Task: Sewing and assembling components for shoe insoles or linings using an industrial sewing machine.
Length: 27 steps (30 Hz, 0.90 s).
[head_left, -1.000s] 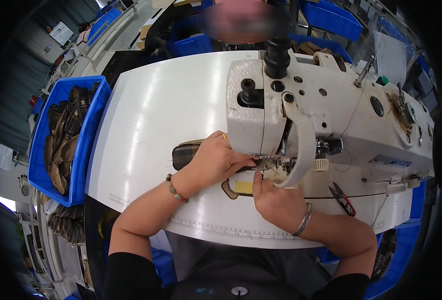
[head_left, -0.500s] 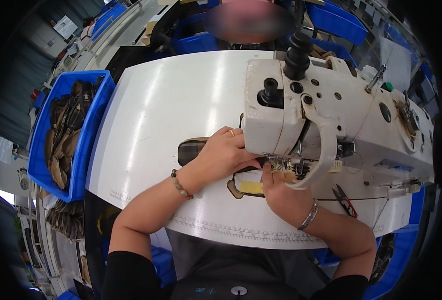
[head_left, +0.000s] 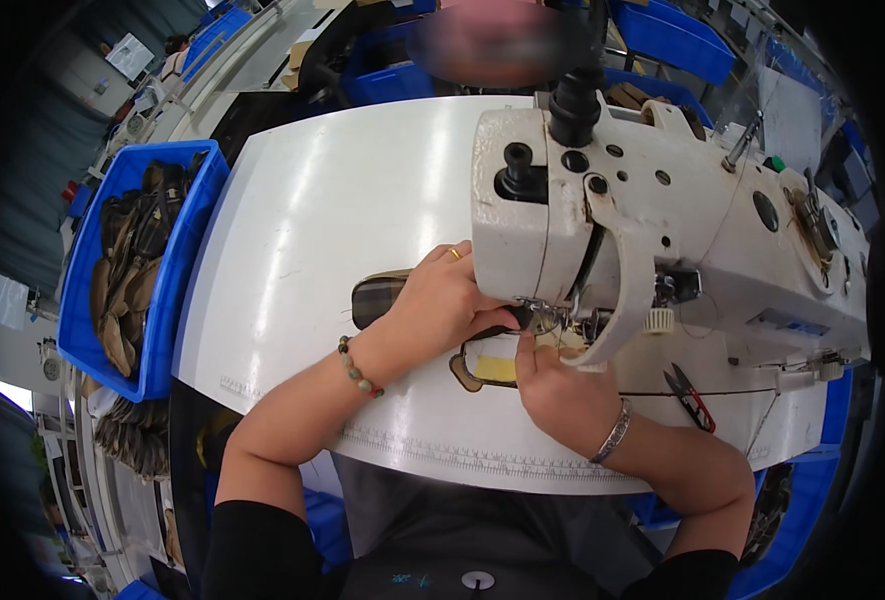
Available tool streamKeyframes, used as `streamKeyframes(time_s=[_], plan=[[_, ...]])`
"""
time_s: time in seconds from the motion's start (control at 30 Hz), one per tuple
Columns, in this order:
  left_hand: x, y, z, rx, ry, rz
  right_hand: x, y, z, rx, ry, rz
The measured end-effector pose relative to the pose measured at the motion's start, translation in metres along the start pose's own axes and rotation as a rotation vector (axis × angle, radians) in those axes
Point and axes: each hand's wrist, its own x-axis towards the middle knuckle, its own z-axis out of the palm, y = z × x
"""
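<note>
My left hand (head_left: 447, 305) presses on a plaid, dark fabric piece (head_left: 378, 300), its thumb beside the presser foot (head_left: 552, 318) of the white sewing machine (head_left: 522, 240). My right hand (head_left: 567, 400) has its index finger raised to the work just under the foot, the other fingers curled and partly hidden by the machine's curved guard (head_left: 632, 275). A tan-edged piece with a pale yellow patch (head_left: 492, 368) lies below my left thumb. Red-handled thread snips (head_left: 689, 398) rest on the white table (head_left: 302, 220), right of my right hand. What the right fingertips hold is unclear.
A blue bin (head_left: 172, 310) of dark and tan cut pieces stands at the left, with stacked pieces (head_left: 132, 445) below it. Across the table are more blue bins (head_left: 672, 35) and a blurred pink shape. A co-worker (head_left: 174, 62) is at the far upper left.
The view has shifted slightly, carrying machine and table a little rightward in the picture. Both hands stay by the needle, with small shifts of the fingers; the right index finger sits slightly higher.
</note>
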Motion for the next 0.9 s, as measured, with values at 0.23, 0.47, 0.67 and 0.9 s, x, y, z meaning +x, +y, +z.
streamKeyframes(time_s=[0.23, 0.47, 0.67, 0.9], plan=[[0.001, -0.006, 0.003, 0.098, 0.001, -0.001, -0.002, -0.002, 0.004, 0.027, -0.072, 0.027], [0.005, -0.006, 0.006, 0.154, -0.010, 0.019, 0.001, 0.002, -0.002, 0.099, -0.098, 0.028], [0.008, -0.006, 0.004, 0.208, -0.025, 0.018, 0.003, 0.003, -0.004, 0.126, -0.130, 0.030], [0.011, -0.001, 0.000, 0.213, -0.021, 0.012, 0.000, 0.000, 0.004, 0.123, -0.078, 0.046]])
